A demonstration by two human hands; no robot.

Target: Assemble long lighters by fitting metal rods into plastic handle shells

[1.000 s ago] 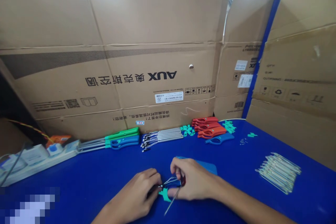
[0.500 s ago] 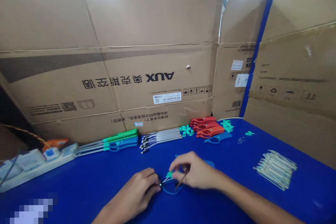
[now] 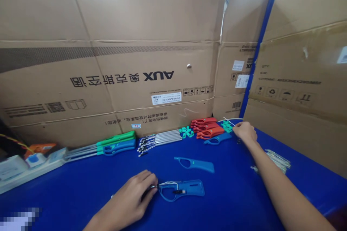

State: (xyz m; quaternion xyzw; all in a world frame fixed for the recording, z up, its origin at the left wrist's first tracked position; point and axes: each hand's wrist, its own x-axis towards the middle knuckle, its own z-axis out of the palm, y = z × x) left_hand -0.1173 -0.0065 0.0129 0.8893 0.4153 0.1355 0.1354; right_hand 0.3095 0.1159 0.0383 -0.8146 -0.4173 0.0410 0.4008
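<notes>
**Left hand at the open shell, right hand far out at the small parts**

The left hand (image 3: 132,196) is lying low on the blue table (image 3: 81,184), near the front edge. Its fingertips are pinching the metal tube (image 3: 150,188) where it meets the blue handle shell (image 3: 189,188). The shell is lying flat and open just right of that hand, with white wires curling inside it.

The right hand (image 3: 245,131) is reaching well away to the back right of the table. Its fingers are curling around a thin white stick (image 3: 229,120) that is slanting up to the left. The hand is hovering just beside a heap of green pieces (image 3: 227,126).

A second blue handle half (image 3: 195,164) is lying between the two hands, apart from the open shell. A stack of red handles (image 3: 206,128) is sitting by the green pieces with one blue handle (image 3: 217,139) in front of it. A bundle of metal tubes (image 3: 159,139) and several finished green and blue lighters (image 3: 108,144) are lining the cardboard boxes (image 3: 151,43) behind. A pile of thin rods (image 3: 279,158) is showing past the right forearm, and a power strip (image 3: 27,168) is resting at the far left.
</notes>
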